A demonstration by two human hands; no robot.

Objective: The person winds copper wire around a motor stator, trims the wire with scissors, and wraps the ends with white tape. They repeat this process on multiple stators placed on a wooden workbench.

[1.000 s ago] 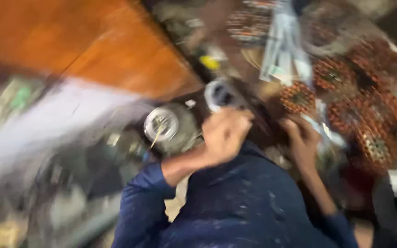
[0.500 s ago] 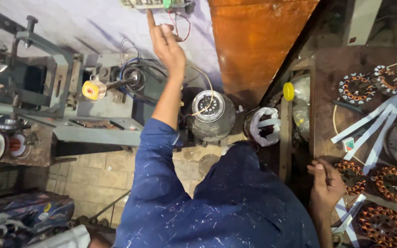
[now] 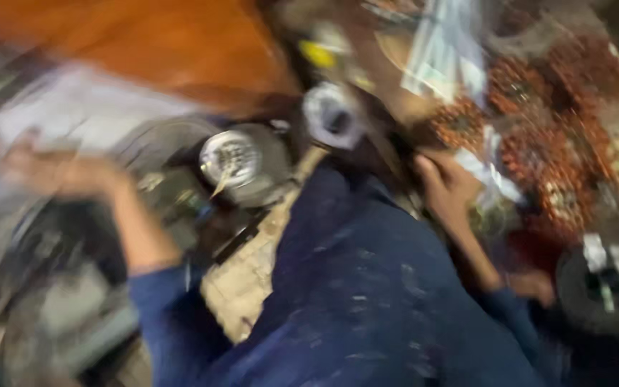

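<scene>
The whole view is smeared by motion. My left hand (image 3: 51, 172) is stretched out to the left over a grey machine (image 3: 44, 287), and its fingers are too blurred to read. My right hand (image 3: 447, 188) lies on the bench at the right, against several copper-wound coils (image 3: 539, 154). Whether it grips anything cannot be made out. Between my arms sits a round silver motor housing (image 3: 241, 161), with a white ring-shaped part (image 3: 332, 116) just to its right. My dark blue sleeves and clothing fill the lower middle.
An orange-brown wooden board (image 3: 152, 43) spans the top left. White strips (image 3: 438, 54) and a small yellow object (image 3: 317, 54) lie at the top. A black round part (image 3: 603, 287) sits at the lower right. Pale floor tiles (image 3: 245, 287) show below the motor.
The camera has swung and tilted sharply. My left hand came down from the wall to the far left. My right hand moved up against the copper coils.
</scene>
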